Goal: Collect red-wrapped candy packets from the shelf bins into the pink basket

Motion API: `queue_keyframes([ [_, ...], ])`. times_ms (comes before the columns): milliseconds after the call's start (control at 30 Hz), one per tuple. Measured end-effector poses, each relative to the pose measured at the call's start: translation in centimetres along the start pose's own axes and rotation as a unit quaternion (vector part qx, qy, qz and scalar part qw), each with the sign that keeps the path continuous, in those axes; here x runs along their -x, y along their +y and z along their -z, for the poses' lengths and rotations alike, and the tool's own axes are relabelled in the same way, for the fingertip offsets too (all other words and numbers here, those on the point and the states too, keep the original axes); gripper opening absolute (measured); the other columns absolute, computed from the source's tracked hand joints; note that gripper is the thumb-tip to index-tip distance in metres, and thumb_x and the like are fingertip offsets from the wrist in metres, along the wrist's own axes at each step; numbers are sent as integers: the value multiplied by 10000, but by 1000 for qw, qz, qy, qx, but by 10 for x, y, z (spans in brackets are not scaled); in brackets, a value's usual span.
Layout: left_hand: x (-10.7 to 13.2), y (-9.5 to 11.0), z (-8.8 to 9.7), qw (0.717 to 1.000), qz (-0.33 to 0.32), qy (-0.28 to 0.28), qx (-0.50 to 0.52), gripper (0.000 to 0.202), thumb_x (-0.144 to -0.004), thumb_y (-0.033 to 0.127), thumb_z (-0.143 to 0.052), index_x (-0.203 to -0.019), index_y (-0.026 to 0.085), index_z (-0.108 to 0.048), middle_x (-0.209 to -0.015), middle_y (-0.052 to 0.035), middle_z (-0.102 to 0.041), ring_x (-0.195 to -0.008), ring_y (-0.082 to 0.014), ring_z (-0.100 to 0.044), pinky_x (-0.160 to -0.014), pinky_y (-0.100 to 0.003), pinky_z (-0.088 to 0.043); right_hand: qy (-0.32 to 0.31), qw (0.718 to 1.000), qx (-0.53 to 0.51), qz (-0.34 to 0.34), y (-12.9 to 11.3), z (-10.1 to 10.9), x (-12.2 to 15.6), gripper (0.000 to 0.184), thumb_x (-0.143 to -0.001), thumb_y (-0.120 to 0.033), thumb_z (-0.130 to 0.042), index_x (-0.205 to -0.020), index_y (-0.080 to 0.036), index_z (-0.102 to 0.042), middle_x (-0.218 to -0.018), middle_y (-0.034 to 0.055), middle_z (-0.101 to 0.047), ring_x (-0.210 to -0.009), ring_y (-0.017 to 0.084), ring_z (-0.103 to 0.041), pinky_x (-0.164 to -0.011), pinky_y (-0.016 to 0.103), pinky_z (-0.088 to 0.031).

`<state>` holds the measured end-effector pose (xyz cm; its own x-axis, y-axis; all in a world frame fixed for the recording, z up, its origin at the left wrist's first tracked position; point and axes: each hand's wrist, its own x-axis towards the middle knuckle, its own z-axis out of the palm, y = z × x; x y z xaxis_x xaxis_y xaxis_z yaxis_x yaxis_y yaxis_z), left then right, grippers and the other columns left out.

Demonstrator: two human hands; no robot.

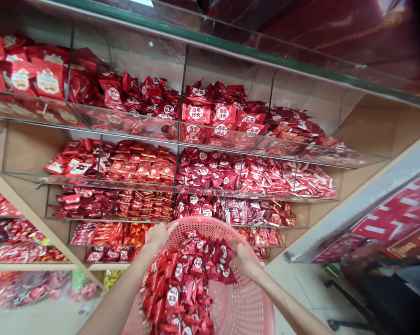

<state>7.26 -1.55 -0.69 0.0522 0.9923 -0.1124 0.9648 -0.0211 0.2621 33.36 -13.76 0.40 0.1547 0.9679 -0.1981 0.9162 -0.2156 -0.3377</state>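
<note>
A pink perforated plastic basket (243, 302) is in front of me, tilted so its inside faces me. My left hand (157, 236) is closed round its far left rim. Small red snack packets (187, 291) with white oval labels fill its left and middle. Inside the basket's right side, my right hand (243, 258) is curled against a bunch of dark red packets (222, 263) with similar labels. Its fingertips are partly hidden by them and slightly blurred.
Glass-fronted shelves (210, 135) rise behind the basket, their compartments holding many red packets. A thick glass shelf edge (231, 51) crosses overhead. Bagged goods (38, 288) lie at lower left. A dark chair (381, 284) and red printed goods (395, 218) stand at right.
</note>
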Motion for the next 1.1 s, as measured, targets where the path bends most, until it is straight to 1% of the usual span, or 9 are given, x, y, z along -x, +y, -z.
queue_keyframes([
  [133,-1,0,0,1000,6,-6,-8,829,-625,731,-100,-860,122,-610,-869,-177,-640,-851,-297,-576,-704,-387,-430,-45,998,-40,-7,0,3,0,310,-654,-41,-449,-941,-140,-509,-677,7,-593,-604,100,-543,-498,167,-349],
  [300,-2,-1,-3,1000,3,-4,-15,830,-620,736,-98,-847,125,-611,-870,-170,-641,-839,-297,-578,-689,-385,-431,-68,995,63,-27,-6,1,-1,372,-539,12,-537,-884,-130,-532,-896,99,-579,-865,197,-542,-641,230,-371],
  [433,-2,-1,-3,1000,7,-8,-9,831,-617,739,-102,-856,124,-607,-868,-177,-638,-842,-295,-577,-700,-391,-427,-70,995,73,-21,-8,-3,0,305,-597,-9,-514,-876,-128,-543,-917,105,-574,-885,198,-540,-661,238,-367],
  [533,-2,-2,-3,1000,4,-4,-5,841,-615,741,-93,-852,121,-610,-873,-180,-635,-849,-297,-574,-705,-394,-426,-65,994,89,-10,-9,3,0,255,-658,-5,-437,-857,-114,-552,-904,119,-581,-882,201,-540,-668,248,-360],
  [633,-2,-3,-5,1000,2,4,-3,838,-613,742,-102,-840,119,-614,-856,-181,-637,-841,-300,-575,-705,-397,-426,-28,992,116,31,-17,26,-3,243,-725,-30,-357,-846,-105,-554,-874,135,-589,-850,199,-548,-658,254,-352],
  [800,-4,-5,-7,1000,14,5,13,838,-608,748,-99,-850,129,-611,-871,-183,-636,-843,-302,-577,-705,-406,-427,88,984,129,83,-54,85,-10,237,-816,-227,-322,-875,-130,-529,-773,112,-598,-739,182,-570,-590,248,-341],
  [867,-3,-5,-6,1000,13,8,10,839,-607,748,-98,-850,130,-611,-881,-185,-634,-850,-302,-575,-712,-406,-425,110,981,132,90,-66,95,-14,247,-816,-267,-319,-856,-151,-534,-769,98,-602,-735,182,-574,-584,248,-344],
  [967,-2,-4,-5,1000,1,13,2,833,-614,741,-96,-843,128,-613,-867,-178,-638,-846,-300,-576,-711,-399,-427,72,986,133,71,-69,83,-20,229,-789,-288,-363,-762,-166,-554,-781,93,-613,-739,186,-581,-575,246,-359],
  [1100,-3,-4,-5,1000,-3,6,-6,819,-623,733,-104,-829,126,-614,-845,-177,-642,-834,-300,-580,-699,-398,-430,-48,996,68,11,-46,41,-24,179,-728,-324,-467,-758,-170,-553,-657,66,-617,-619,171,-590,-500,227,-381],
])
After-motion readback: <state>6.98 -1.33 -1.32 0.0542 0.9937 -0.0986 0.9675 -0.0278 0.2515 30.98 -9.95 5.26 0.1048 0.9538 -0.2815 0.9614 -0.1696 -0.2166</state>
